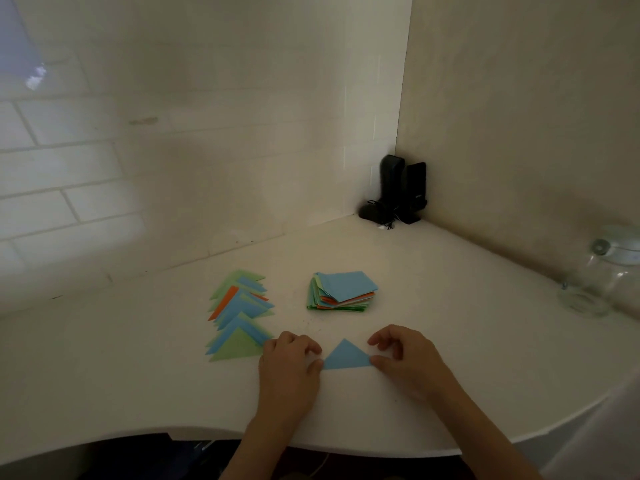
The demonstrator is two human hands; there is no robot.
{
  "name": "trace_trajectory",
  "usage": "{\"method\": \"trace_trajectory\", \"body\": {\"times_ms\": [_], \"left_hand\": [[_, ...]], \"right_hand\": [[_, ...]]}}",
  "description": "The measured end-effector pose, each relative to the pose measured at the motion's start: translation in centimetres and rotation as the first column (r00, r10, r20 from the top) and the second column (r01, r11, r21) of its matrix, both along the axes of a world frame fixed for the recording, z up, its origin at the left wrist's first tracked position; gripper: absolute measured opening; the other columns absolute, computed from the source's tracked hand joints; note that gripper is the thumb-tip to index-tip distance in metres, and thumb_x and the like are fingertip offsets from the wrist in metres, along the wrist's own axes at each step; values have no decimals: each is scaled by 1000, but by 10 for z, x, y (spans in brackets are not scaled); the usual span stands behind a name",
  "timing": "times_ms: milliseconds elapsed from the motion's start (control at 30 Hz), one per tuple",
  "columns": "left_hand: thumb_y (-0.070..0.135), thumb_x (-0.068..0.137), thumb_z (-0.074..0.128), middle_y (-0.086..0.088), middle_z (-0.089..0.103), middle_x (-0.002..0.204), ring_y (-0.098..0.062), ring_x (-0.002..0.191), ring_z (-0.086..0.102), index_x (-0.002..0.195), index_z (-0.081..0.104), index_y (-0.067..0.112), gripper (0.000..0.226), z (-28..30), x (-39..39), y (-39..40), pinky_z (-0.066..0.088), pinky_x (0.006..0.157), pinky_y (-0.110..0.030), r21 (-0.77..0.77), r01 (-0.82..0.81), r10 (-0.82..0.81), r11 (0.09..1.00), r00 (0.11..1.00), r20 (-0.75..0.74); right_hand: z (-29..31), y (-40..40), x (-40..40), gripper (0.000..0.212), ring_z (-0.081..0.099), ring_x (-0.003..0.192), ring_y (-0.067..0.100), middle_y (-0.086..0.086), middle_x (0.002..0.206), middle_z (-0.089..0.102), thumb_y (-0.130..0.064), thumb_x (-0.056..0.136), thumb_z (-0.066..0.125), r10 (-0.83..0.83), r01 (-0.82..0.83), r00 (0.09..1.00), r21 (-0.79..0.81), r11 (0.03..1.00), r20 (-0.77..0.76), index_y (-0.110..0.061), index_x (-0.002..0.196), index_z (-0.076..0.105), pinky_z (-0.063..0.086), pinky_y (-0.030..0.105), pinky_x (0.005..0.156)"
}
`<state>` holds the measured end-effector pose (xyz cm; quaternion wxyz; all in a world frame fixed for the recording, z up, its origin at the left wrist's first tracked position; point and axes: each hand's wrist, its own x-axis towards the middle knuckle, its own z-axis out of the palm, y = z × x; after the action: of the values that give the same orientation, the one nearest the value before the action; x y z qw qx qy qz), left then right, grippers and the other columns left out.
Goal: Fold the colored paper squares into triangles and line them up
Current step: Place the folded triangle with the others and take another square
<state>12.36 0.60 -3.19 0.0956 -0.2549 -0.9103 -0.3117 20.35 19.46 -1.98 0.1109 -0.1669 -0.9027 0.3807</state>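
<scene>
A blue paper triangle [346,356] lies flat on the white table [450,341], its point facing away from me. My left hand [289,365] pinches its left corner with thumb and curled fingers. My right hand [405,358] pinches its right corner the same way. To the left, a row of overlapping folded triangles [239,313] in green, blue and orange runs away from me. Behind the blue triangle sits a stack of unfolded paper squares [343,291] with a blue sheet on top.
Black upright devices with a cable [398,192] stand in the wall corner. A clear glass jar [602,278] sits at the right by the wall. The table's curved front edge [207,431] runs just below my wrists.
</scene>
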Motion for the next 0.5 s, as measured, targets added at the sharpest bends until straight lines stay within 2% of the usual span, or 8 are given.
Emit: {"method": "trace_trajectory", "body": {"times_ms": [67, 167, 300, 433, 500], "left_hand": [[15, 84, 61, 2, 50, 102, -19, 99, 43, 103, 62, 20, 20, 2, 8, 8, 35, 85, -25, 3, 33, -33, 999, 999, -37], [24, 89, 58, -2, 47, 114, -18, 102, 41, 115, 56, 17, 26, 9, 24, 24, 35, 85, -25, 15, 43, -42, 999, 998, -48], [28, 89, 60, -2, 42, 120, -18, 107, 43, 124, 46, 21, 38, 15, 26, 39, 37, 85, -25, -52, -1, 5, 999, 997, 75], [21, 82, 68, -2, 55, 110, -16, 98, 54, 118, 50, 19, 40, 15, 13, 39, 39, 75, -21, 43, 19, -30, 999, 964, 263], [21, 83, 66, 0, 61, 101, -13, 89, 55, 108, 56, 17, 27, 13, 9, 36, 36, 69, -19, 53, 45, -58, 998, 964, 258]], "right_hand": [[-1, -1, 1, 26, 45, 63, 1, -14, 83, 58, -19, 73, 74, -9, 10, 1000, 17, 1000, -13, -38, 84, 59, 36, 9, 61], [-3, -5, 2, 30, 46, 66, 0, -15, 82, 57, -20, 73, 74, -27, 29, 999, 48, 998, -28, -42, 80, 55, 34, 9, 62], [-5, -5, 2, 28, 48, 68, 1, -13, 83, 57, -21, 73, 74, -32, 34, 998, 42, 999, -48, -41, 81, 56, 35, 9, 64], [-5, -4, 2, 28, 47, 68, 2, -13, 84, 57, -22, 74, 74, -25, 27, 998, 44, 999, -51, -42, 81, 55, 36, 10, 63], [-5, -4, 2, 24, 48, 68, 2, -13, 84, 57, -26, 74, 74, -18, 20, 999, 50, 999, -47, -40, 84, 58, 36, 11, 64]]}}
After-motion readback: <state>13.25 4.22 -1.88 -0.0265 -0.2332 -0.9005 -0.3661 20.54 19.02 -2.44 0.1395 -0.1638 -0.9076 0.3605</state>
